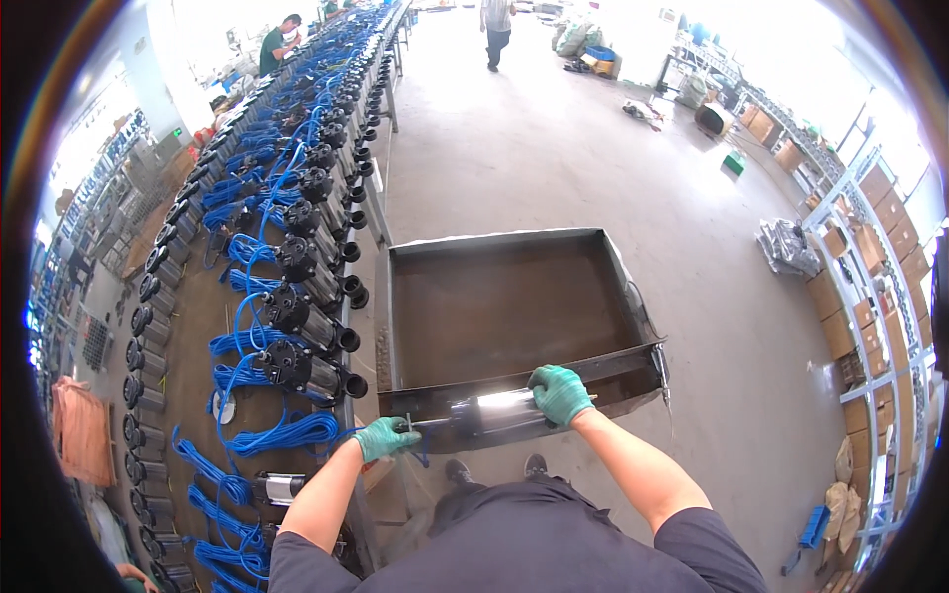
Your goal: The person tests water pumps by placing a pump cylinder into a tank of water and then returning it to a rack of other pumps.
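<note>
A pump [502,409] with a shiny silver cylindrical body and dark end lies level across the near edge of a wide metal tank [605,259]. My right hand [561,393], in a green glove, is wrapped over the pump's right end. At its other side, my green-gloved left hand [386,438] is closed on a narrow dark end piece; the fingers partly hide how this joins the pump. Close to the left hand, a coil of blue cable [297,433] rests on the long bench.
Rows of silver and black pumps [297,368] with blue cables line the bench [183,395] on the left. Shelves with cardboard boxes [870,326] stand at right. One person [496,30] is on the far floor, another [279,47] beside the bench. A blue bin [814,527] lies lower right.
</note>
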Demonstrator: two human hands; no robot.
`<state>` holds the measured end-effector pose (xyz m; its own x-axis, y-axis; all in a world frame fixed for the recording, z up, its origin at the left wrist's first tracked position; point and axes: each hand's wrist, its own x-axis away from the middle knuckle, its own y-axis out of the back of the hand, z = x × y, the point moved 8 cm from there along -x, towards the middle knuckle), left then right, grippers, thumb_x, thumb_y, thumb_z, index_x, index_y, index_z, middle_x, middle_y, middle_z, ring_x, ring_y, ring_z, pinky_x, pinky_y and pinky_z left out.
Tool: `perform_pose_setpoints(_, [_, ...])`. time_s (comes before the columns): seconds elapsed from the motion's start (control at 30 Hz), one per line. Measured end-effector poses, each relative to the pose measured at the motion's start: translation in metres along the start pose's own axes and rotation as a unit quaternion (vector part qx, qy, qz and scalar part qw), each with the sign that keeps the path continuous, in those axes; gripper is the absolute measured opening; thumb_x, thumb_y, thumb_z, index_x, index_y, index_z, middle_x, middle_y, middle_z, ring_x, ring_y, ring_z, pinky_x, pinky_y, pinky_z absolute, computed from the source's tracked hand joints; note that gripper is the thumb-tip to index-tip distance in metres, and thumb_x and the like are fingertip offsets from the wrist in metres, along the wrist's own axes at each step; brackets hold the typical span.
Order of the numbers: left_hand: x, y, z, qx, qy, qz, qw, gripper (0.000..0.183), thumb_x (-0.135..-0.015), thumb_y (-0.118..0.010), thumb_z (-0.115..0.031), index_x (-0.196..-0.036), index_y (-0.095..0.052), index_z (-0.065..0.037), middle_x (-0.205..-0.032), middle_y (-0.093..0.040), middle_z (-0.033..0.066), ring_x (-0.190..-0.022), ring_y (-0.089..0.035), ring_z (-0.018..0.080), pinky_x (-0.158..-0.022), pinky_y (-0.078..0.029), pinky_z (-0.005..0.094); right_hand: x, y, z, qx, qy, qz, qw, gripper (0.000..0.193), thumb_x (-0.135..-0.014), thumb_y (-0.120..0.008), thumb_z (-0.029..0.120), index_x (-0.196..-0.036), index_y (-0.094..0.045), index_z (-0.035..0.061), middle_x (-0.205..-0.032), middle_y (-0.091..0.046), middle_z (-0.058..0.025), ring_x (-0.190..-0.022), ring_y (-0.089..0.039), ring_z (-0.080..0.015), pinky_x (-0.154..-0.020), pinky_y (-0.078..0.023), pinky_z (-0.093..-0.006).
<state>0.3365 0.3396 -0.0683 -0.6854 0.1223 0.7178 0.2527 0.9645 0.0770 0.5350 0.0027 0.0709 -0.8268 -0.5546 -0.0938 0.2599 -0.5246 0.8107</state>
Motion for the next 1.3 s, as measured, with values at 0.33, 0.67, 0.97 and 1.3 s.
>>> perform_pose_setpoints(0.33, [0.025,-0.005,-0.054,-0.448,-0.221,-0.327,0.802,0.034,-0.088,-0.082,-0.039,-0.085,-0.068,-0.008,-0.084,-0.072,0.0199,-0.079,-0.070,0.0425,-0.068,-0.055,0.0483,0.001,0.003,0.000,-0.011,0.008,-0.017,1.000,0.012,-0.084,-0.063,0.011,-0.088,-0.073,0.0073,-0.091,-0.073,-0.0163,-0.087,-0.071,-0.0379,-0.081,-0.058,-0.0463])
perform_pose_setpoints(0.67, [-0.008,-0.021,0.022,0.335,0.160,0.136,0.918,0.035,-0.100,-0.073,-0.039,-0.112,-0.070,-0.006,-0.095,-0.076,0.0075,-0.069,-0.062,0.0122,-0.060,-0.051,0.0278,-0.001,0.004,0.001,-0.003,-0.027,0.033,0.999,0.011,-0.086,-0.067,0.014,-0.092,-0.074,0.0086,-0.098,-0.074,-0.0147,-0.097,-0.071,-0.0363,-0.090,-0.057,-0.0456])
perform_pose_setpoints(0.97, [-0.012,0.002,-0.010,0.031,-0.264,-0.178,0.947,0.022,-0.092,-0.078,-0.008,-0.107,-0.062,-0.009,-0.087,-0.058,-0.0027,-0.079,-0.051,0.0092,-0.072,-0.049,0.0278,-0.002,0.003,0.001,-0.021,-0.026,0.030,0.999,0.011,-0.088,-0.066,0.014,-0.091,-0.074,0.0079,-0.097,-0.074,-0.0148,-0.097,-0.071,-0.0361,-0.091,-0.057,-0.0454])
perform_pose_setpoints(1.3, [0.013,-0.006,-0.056,-0.428,-0.130,-0.314,0.838,0.026,-0.084,-0.082,-0.034,-0.093,-0.076,-0.010,-0.089,-0.075,0.0180,-0.088,-0.072,0.0406,-0.074,-0.056,0.0509,0.002,0.006,-0.003,-0.007,-0.035,0.023,0.999,0.011,-0.090,-0.064,0.015,-0.091,-0.073,0.0090,-0.096,-0.073,-0.0149,-0.097,-0.070,-0.0360,-0.089,-0.057,-0.0472])
